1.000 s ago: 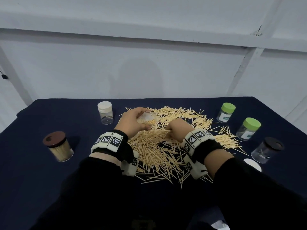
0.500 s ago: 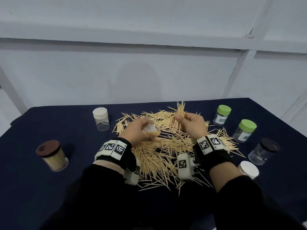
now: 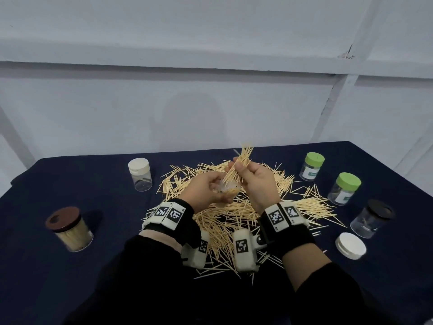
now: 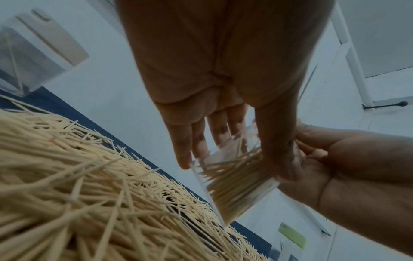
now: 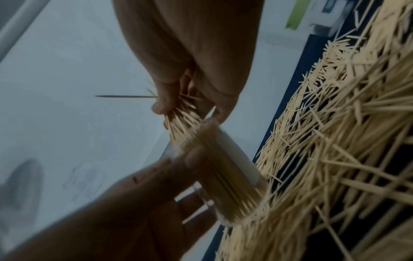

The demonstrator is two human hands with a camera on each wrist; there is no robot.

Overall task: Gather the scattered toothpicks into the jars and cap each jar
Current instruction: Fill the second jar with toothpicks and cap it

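Observation:
A big heap of loose toothpicks (image 3: 232, 214) lies mid-table on the dark blue cloth. Above it my left hand (image 3: 206, 191) grips a small clear open jar (image 3: 226, 190), tilted and part full of toothpicks; the same jar (image 4: 236, 178) shows in the left wrist view and again as the jar (image 5: 221, 174) in the right wrist view. My right hand (image 3: 254, 181) pinches a bundle of toothpicks (image 3: 239, 164), its lower ends in the jar's mouth. That bundle (image 5: 181, 118) meets the jar rim in the right wrist view.
A brown-lidded jar (image 3: 69, 228) full of toothpicks stands at the left. A white-capped jar (image 3: 140, 174) stands behind left. Two green-capped jars (image 3: 312, 166) (image 3: 344, 188), a black-capped jar (image 3: 372, 218) and a loose white cap (image 3: 350, 245) line the right side.
My right hand lifted a bundle of toothpicks off the heap, then swung it left and down into the mouth of the jar in my left hand. The left hand tilted the jar slightly.

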